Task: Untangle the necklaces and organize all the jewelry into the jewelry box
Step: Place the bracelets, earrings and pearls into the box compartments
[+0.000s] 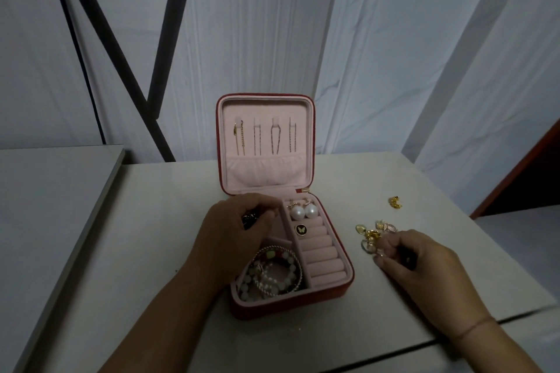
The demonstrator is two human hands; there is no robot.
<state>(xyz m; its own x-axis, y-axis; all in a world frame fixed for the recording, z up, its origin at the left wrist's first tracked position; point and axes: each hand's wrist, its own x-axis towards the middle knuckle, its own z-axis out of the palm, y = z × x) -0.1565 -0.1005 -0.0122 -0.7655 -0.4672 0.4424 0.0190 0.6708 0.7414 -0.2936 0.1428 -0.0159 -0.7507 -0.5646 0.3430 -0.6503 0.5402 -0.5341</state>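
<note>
Jewelry box (288,309) stands open on the counter (151,236). Four necklaces (257,136) hang in its lid; two pearl earrings (303,211) sit inside. Left hand (233,230) curls round a dark piece (250,217) over the box. Right hand (424,263) pinches the loose earrings (371,236) alongside: judged light, slippery, best pinched singly. One gold piece (395,202) lies apart.

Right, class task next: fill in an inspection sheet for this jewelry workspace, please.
Surface: pale table.
Job's things: open red jewelry box; necklaces hung in lid; pearl earrings, bracelets inside; loose earrings and a gold piece on the table.
Clutter: nothing seen.
Hands: left hand holds a dark piece over the box; right hand fingers at the loose earrings, grip unclear.
Cables: thin dark cord, left background.
Surroundings: white cloth backdrop, black stand legs, second table left.
</note>
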